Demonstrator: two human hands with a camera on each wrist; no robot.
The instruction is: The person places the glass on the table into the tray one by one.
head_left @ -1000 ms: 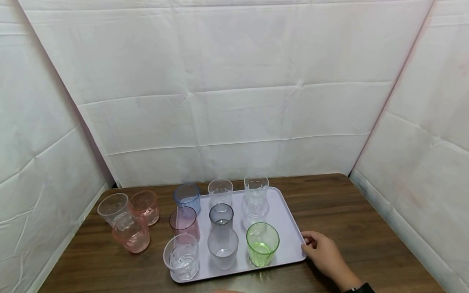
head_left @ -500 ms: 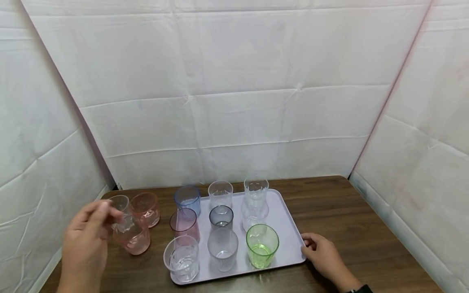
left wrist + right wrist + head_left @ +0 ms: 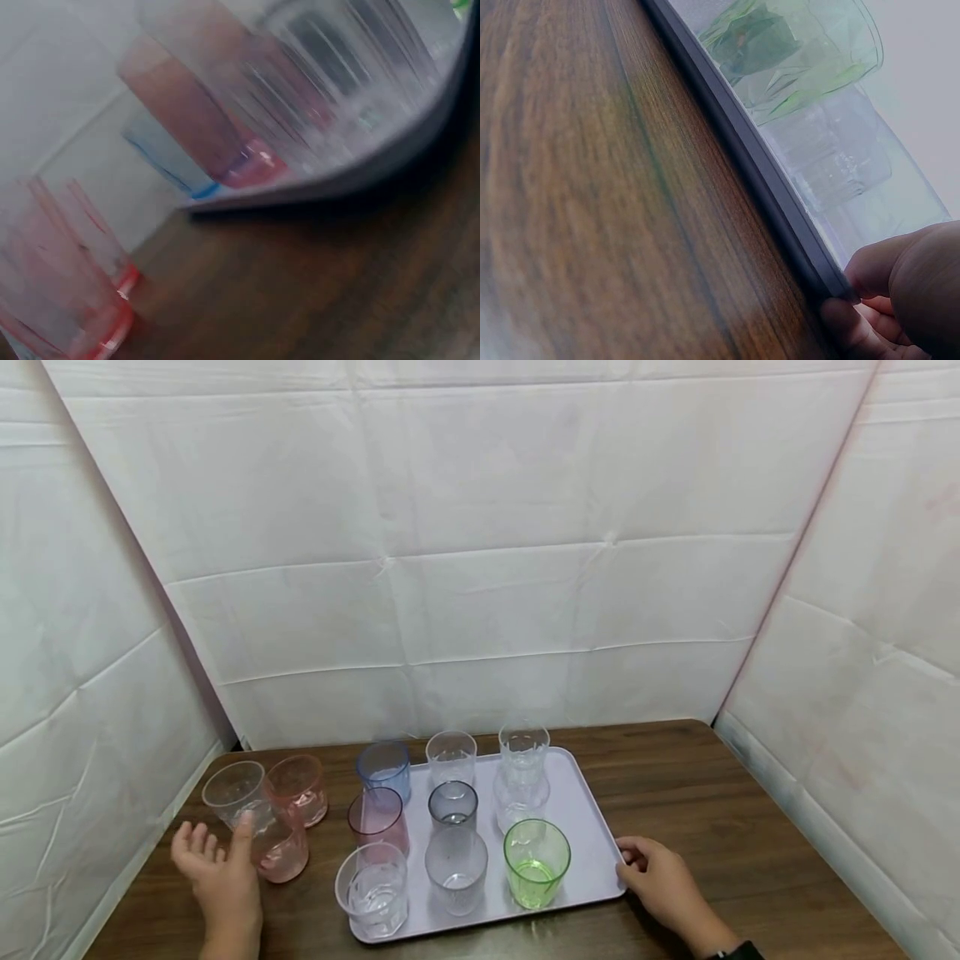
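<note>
My left hand (image 3: 222,881) has its fingers loosely spread, palm up, beside the near pink glass (image 3: 283,853) on the left. Its thumb overlaps that glass in the head view; I cannot tell whether they touch. Behind stand a clear glass (image 3: 229,787) and another pink glass (image 3: 306,802). My right hand (image 3: 667,885) pinches the right edge of a pale lilac tray (image 3: 592,852), thumb above and fingers below. The tray carries several glasses, among them a green glass (image 3: 537,864), a dark grey glass (image 3: 453,802), a rose glass (image 3: 378,822) and a blue glass (image 3: 384,772).
The dark wooden table (image 3: 675,785) bears everything. White cloth walls (image 3: 480,610) enclose it at the back and both sides. A clear glass (image 3: 372,893) stands at the tray's near left corner, close to its rim. The left wrist view is blurred.
My left hand came into view from below, reached the glasses on the left, then lowered and turned palm up with fingers spread. The right hand kept its grip on the tray.
</note>
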